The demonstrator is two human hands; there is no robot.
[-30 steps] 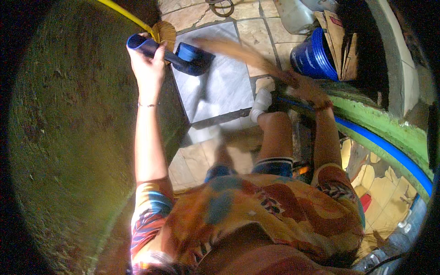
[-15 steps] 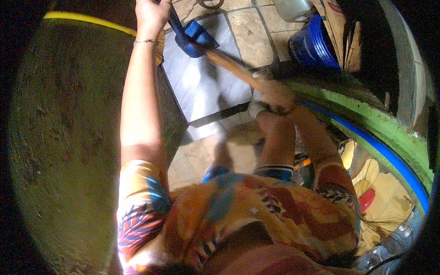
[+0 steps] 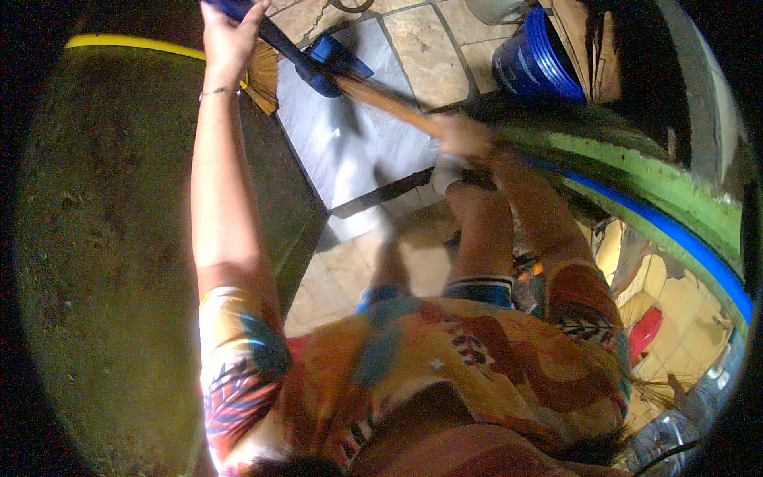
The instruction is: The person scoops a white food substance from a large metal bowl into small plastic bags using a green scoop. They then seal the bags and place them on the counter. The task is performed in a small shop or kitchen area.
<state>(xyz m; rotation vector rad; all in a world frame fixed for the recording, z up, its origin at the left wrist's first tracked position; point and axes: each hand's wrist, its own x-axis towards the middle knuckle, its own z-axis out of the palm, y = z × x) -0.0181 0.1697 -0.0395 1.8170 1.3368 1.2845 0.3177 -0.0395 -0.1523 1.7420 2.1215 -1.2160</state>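
My right hand [image 3: 467, 135] is the closer one, and both my grips pretty much line up.

It's blurry at the right edge of the grey marbled square tile [image 3: 358, 167], but looks wrapped round a long, narrow tan wooden-looking stick [image 3: 389, 105]. That slants up-left over the tile, overlapping what looks like a dark-blue plastic dustpan [image 3: 318, 81] (can't tell if they touch). The dustpan's handle carries on up-left to my left hand [image 3: 226, 46], fingers closed round it past the tile's far-left corner. Right of the tile, the round blue ribbed plastic bucket [image 3: 528, 63] has pale print, too smeary to read.
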